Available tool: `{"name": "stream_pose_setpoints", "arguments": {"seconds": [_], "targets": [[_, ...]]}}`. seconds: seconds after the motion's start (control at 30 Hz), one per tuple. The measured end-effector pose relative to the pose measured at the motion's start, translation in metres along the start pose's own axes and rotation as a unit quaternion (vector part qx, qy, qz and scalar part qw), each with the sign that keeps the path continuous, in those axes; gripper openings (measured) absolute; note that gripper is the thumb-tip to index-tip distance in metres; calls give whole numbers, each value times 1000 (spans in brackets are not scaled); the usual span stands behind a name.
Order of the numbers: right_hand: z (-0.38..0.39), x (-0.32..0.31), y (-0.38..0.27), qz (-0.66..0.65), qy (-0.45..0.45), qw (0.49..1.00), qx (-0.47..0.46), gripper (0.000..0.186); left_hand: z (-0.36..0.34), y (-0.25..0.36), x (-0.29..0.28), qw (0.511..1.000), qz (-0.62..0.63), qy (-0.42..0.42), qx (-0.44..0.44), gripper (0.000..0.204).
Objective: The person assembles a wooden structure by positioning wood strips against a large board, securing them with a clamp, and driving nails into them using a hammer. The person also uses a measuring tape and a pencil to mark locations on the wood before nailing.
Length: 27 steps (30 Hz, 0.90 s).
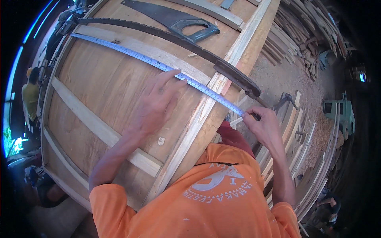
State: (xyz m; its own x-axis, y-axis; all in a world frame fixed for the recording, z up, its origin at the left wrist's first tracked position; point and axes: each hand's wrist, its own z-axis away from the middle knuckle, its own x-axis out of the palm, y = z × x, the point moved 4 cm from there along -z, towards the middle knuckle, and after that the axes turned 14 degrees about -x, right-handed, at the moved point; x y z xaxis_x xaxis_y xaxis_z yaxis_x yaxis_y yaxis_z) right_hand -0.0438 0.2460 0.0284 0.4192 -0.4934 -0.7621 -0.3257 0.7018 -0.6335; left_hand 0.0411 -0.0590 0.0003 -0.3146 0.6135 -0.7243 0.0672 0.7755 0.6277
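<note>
A tape measure (139, 58) is stretched across a wooden panel (95, 83) framed with pale battens, from its far left edge to beyond the right edge. My left hand (156, 105) is over the panel, fingers apart, index fingertip at the tape. My right hand (262, 125) grips the tape's near end at the right, its case mostly hidden in my fingers. A long dark metal bar clamp (186, 41) lies across the panel just above the tape. A handsaw (170, 22) with a grey-blue handle lies farther up.
Stacked timber strips (293, 35) and a shavings-covered floor (317, 127) are on the right, with a green machine (337, 119). Loose boards and another clamp (289, 101) are beside the panel. A person in yellow (31, 97) is at the left; another person (329, 210) is low right.
</note>
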Motion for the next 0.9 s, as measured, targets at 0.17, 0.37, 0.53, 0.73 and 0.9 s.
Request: {"name": "stream_pose_setpoints", "arguments": {"seconds": [0.17,0.37,0.53,0.73,0.9], "targets": [[-1,2,1,-8,-8,1000,11,28,0,3,9,999,-30,-26,-17,56],[-4,8,14,-10,7,1000,-1,27,-2,-5,18,998,-54,-35,-18,60],[-5,5,14,-30,1,1000,5,27,1,-9,20,997,-62,-34,-15,60],[-2,8,14,-12,19,999,-26,28,5,-4,16,998,-42,-19,-40,58],[0,8,15,-17,25,999,-28,28,5,4,11,998,8,5,-60,53]]}}
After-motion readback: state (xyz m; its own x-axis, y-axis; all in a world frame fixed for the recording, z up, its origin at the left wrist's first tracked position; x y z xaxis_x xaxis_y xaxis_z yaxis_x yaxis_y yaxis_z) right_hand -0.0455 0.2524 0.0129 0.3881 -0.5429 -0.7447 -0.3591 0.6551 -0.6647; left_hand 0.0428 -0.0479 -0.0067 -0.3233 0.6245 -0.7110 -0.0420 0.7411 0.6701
